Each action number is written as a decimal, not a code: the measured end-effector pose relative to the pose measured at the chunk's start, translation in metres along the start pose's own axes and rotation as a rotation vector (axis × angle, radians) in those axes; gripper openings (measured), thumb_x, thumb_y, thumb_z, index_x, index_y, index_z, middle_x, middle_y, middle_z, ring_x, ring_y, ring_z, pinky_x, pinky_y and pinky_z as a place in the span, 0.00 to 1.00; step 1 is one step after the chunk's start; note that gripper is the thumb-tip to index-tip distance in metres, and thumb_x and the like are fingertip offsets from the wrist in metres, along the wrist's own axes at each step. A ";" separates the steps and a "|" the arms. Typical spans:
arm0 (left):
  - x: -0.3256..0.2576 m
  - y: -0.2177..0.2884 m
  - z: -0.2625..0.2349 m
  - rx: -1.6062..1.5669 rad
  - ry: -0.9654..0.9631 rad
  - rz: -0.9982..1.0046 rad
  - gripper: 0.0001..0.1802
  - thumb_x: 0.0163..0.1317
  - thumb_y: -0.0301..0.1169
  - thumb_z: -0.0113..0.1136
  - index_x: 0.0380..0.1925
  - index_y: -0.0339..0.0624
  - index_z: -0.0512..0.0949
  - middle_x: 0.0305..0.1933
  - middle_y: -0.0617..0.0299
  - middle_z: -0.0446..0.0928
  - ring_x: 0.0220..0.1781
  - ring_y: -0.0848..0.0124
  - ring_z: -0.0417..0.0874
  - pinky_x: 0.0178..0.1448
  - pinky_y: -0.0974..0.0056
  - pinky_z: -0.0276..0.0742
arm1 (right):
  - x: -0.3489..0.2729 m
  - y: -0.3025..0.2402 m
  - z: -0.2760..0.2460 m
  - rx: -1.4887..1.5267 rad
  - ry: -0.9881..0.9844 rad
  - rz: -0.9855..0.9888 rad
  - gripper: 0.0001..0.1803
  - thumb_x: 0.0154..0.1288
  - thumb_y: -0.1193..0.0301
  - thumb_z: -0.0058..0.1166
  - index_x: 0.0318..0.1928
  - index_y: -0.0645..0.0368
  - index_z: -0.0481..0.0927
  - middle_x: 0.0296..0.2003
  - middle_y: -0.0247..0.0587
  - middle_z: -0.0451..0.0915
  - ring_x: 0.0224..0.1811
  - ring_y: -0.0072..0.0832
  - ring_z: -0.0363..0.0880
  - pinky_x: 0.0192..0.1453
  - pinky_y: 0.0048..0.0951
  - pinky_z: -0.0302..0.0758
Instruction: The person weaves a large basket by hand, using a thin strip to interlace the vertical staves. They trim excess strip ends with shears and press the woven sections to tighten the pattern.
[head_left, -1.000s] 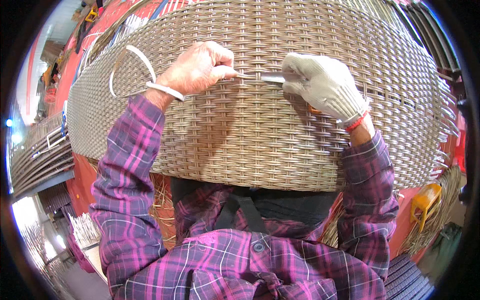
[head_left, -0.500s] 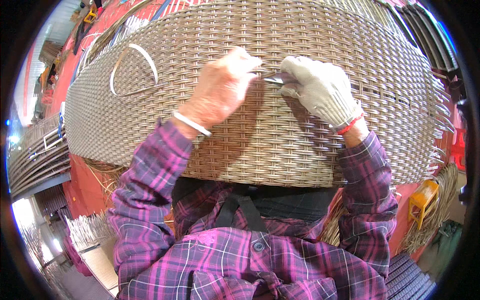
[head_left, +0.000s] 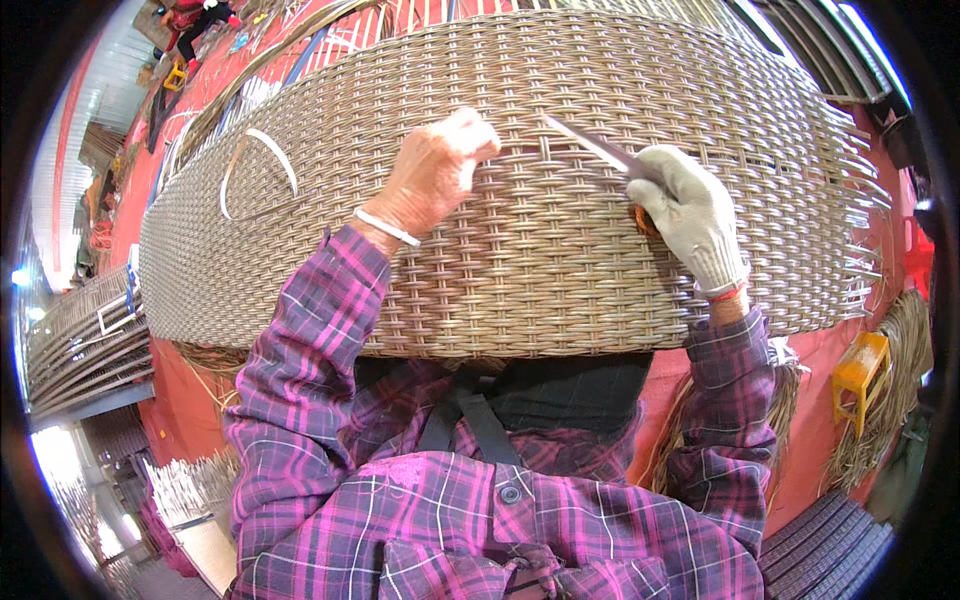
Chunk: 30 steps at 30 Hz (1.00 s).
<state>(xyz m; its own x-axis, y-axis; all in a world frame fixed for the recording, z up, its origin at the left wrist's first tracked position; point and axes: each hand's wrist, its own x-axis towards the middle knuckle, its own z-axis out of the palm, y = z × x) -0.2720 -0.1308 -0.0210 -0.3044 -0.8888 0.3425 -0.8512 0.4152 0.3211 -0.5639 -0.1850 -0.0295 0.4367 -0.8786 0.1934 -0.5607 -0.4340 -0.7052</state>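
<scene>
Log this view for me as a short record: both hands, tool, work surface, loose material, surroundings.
Left hand: bare left hand, fingers curled at the weave; grip unclear
Right hand: gloved right hand, closed around the tool
Tool: knife, blade pointing up and left, apart from the left hand
Work surface: woven panel
Loose material: pale curved strip at the panel's left
Surroundings: yellow stool at right, beyond the panel

you can read no text, label, brand, number or sign on anything in your view.
</scene>
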 end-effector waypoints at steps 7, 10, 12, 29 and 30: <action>0.073 0.075 0.038 -0.064 0.072 0.250 0.06 0.59 0.19 0.58 0.35 0.39 0.80 0.34 0.55 0.77 0.34 0.56 0.82 0.34 0.58 0.81 | -0.005 0.021 0.015 0.153 0.203 -0.086 0.12 0.63 0.67 0.66 0.46 0.53 0.83 0.35 0.42 0.85 0.36 0.37 0.86 0.42 0.32 0.80; 0.093 0.112 0.058 -0.114 0.025 0.347 0.09 0.60 0.26 0.62 0.41 0.40 0.80 0.36 0.53 0.78 0.38 0.54 0.84 0.42 0.54 0.81 | 0.001 0.029 0.016 0.214 0.259 -0.068 0.13 0.63 0.70 0.64 0.48 0.54 0.84 0.37 0.42 0.86 0.38 0.35 0.86 0.44 0.31 0.80; 0.092 0.103 0.053 -0.139 -0.007 0.219 0.11 0.60 0.29 0.63 0.43 0.41 0.80 0.38 0.52 0.79 0.38 0.53 0.83 0.44 0.53 0.81 | 0.001 0.030 0.014 0.382 0.270 -0.104 0.15 0.62 0.73 0.65 0.50 0.57 0.83 0.38 0.41 0.87 0.40 0.29 0.87 0.46 0.29 0.80; -0.016 -0.010 -0.018 -1.203 0.088 -0.580 0.09 0.70 0.34 0.65 0.38 0.39 0.87 0.26 0.71 0.78 0.25 0.86 0.71 0.27 0.78 0.63 | 0.022 -0.035 -0.033 -0.483 -0.164 -0.267 0.19 0.61 0.67 0.65 0.54 0.46 0.86 0.33 0.37 0.82 0.33 0.36 0.82 0.40 0.34 0.78; -0.019 -0.009 -0.019 -0.977 0.006 -0.559 0.10 0.69 0.33 0.65 0.38 0.37 0.87 0.27 0.72 0.79 0.27 0.85 0.73 0.30 0.76 0.67 | 0.025 -0.037 -0.037 -0.578 -0.169 -0.276 0.18 0.61 0.67 0.65 0.54 0.46 0.86 0.32 0.37 0.81 0.32 0.36 0.81 0.39 0.34 0.77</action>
<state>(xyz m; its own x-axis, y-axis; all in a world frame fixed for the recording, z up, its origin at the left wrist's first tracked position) -0.2504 -0.1142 -0.0134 0.0195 -0.9978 -0.0631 -0.1661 -0.0655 0.9839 -0.5580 -0.1988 0.0265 0.6964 -0.6969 0.1712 -0.6791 -0.7171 -0.1567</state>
